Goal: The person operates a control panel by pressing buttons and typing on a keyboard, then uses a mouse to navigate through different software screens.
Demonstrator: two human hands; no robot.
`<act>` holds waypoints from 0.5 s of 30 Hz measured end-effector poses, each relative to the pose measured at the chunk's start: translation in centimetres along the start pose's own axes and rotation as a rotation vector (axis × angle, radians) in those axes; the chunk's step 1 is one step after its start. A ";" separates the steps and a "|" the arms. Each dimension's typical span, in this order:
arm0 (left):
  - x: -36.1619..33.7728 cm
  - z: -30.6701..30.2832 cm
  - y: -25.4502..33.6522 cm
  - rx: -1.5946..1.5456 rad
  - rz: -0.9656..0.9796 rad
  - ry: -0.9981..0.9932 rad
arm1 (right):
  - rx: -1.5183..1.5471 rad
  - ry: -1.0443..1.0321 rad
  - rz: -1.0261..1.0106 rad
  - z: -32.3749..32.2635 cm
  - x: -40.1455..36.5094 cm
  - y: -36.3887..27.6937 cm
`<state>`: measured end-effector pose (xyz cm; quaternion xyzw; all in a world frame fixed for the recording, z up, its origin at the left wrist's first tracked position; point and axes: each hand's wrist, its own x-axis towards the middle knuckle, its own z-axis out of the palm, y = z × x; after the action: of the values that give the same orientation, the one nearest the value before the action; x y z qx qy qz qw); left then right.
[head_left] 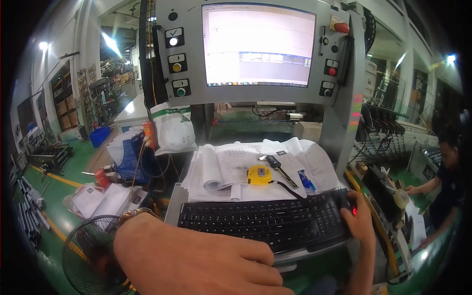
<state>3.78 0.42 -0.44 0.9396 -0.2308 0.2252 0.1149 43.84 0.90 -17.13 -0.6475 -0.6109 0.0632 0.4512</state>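
My left hand (201,255) fills the lower foreground in front of the black keyboard (255,221), with a watch (137,212) on its wrist. Its fingers are curled; their tips and the palm are hidden, so anything inside cannot be seen. At the keyboard's right end, my right hand (361,219) is closed round a small dark computer mouse (354,210) with a red glow, mostly covered by the fingers. Behind the keyboard, a yellow tape measure (259,174) lies on printed drawings (228,164), beside a black-strapped tool (281,171) and blue pens (307,182).
A control panel with a lit screen (260,44) and push buttons stands ahead. A white bag (174,130) hangs at its left. A black fan (93,255) and stacked papers (105,201) are at lower left. Another person (445,182) works at the far right.
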 end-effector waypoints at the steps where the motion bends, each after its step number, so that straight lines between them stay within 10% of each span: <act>1: 0.1 0.0 0.2 -0.035 -0.025 0.023 | 0.003 -0.006 0.013 -0.1 0.0 -0.3; 15: 0.1 0.0 0.3 -0.056 -0.032 0.060 | -0.100 -0.028 -0.097 -0.1 0.3 0.5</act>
<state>3.71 0.08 -0.39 0.9324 -0.2187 0.2447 0.1516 44.37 1.18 -17.27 -0.6379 -0.6502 0.0198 0.4122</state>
